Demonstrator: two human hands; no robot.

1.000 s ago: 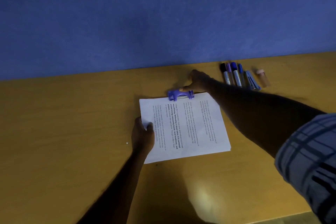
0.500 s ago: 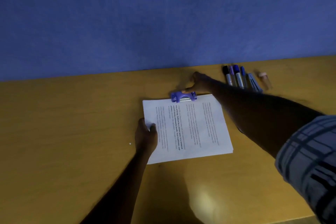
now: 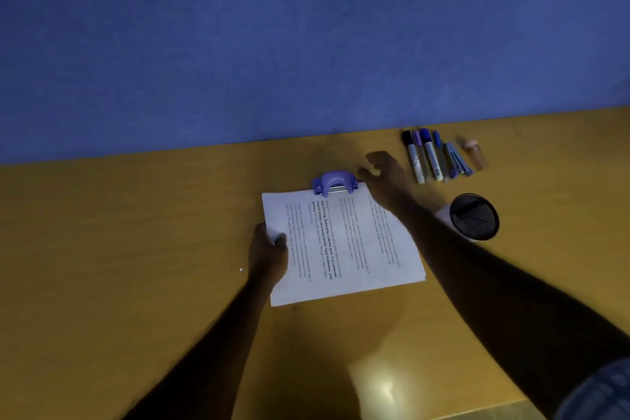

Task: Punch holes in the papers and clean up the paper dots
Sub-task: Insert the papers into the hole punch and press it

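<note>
A stack of printed white papers (image 3: 344, 245) lies on the yellow table (image 3: 119, 249). A purple hole punch (image 3: 334, 183) sits over the middle of the stack's far edge. My left hand (image 3: 269, 251) grips the stack's left edge, thumb on top. My right hand (image 3: 383, 177) hovers just right of the punch with loosely spread fingers, not touching it. One small white paper dot (image 3: 241, 269) lies on the table left of my left hand.
Several markers and pens (image 3: 428, 155) lie in a row at the back right, with a small pinkish tube (image 3: 475, 153) beside them. A round black cup (image 3: 474, 216) stands right of the papers. A blue wall (image 3: 306, 44) rises behind the table.
My right hand has let go of the punch and drawn back to the right. The view has shifted so that the black cup is now in sight. My left hand stays on the papers.
</note>
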